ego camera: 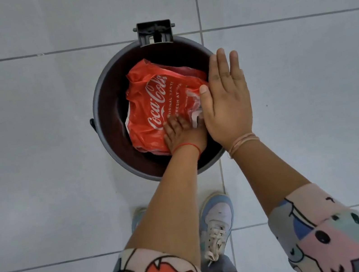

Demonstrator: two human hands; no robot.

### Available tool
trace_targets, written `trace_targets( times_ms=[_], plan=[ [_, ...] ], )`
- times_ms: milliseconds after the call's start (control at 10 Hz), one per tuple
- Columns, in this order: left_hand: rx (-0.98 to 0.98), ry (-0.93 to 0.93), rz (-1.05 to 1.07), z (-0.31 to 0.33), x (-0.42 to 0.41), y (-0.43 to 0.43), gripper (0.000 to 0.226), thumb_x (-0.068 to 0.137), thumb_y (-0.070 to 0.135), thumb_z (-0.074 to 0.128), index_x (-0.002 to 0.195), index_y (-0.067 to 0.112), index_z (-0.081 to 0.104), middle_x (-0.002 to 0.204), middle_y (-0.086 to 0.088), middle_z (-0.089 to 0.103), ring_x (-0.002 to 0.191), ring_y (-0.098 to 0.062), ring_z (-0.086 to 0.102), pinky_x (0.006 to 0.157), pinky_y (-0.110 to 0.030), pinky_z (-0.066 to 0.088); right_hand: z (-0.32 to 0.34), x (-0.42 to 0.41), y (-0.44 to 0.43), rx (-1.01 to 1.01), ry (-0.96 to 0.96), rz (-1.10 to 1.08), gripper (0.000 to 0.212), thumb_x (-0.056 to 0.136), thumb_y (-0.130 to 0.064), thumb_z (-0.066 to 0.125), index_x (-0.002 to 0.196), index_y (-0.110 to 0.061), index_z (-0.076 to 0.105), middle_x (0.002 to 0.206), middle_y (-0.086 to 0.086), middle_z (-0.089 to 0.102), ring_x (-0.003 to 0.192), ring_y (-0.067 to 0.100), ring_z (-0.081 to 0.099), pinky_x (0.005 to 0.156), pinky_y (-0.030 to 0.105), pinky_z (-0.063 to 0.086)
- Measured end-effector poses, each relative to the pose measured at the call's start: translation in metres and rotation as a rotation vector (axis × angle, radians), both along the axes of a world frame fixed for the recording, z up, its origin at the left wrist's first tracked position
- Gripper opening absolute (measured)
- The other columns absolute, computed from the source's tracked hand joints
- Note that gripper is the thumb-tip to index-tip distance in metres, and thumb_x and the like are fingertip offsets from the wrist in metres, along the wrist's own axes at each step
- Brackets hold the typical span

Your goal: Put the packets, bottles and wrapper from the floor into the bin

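Observation:
A round dark bin (pixel 107 105) stands on the pale tiled floor right in front of me, seen from above. Inside it lies a crumpled red Coca-Cola wrapper (pixel 156 101) that fills most of the opening. My left hand (pixel 183 134) reaches down into the bin and rests flat on the wrapper's near edge, fingers spread. My right hand (pixel 227 99) hovers higher, over the bin's right rim, palm down with fingers straight and nothing in it. Whatever lies beneath the wrapper is hidden.
A black hinge bracket (pixel 154 32) sticks out at the bin's far rim. My shoes (pixel 216 220) stand just below the bin. Grey floor tiles (pixel 33 148) with thin grout lines surround it on all sides.

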State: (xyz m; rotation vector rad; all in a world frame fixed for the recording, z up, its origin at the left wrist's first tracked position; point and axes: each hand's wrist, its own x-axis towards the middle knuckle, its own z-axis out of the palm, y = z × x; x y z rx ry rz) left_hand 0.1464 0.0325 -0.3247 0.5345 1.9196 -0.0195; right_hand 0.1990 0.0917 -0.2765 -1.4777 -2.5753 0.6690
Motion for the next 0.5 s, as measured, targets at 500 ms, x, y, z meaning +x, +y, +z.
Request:
trace_targets(
  times_ms=[500],
  plan=[
    [0.55, 0.714, -0.119, 0.046, -0.039, -0.03, 0.061, 0.097, 0.038, 0.026, 0.144, 0.005, 0.006, 0.156, -0.015, 0.008, 0.143, -0.03, 0.002, 0.115, -0.039, -0.002, -0.001, 0.0, -0.001, 0.029, -0.018, 0.003, 0.052, 0.099, -0.024, 0.034, 0.144, -0.004, 0.019, 0.155, 0.015, 0.019, 0.144, 0.031, 0.01, 0.118, 0.04, 0.009]
  ],
)
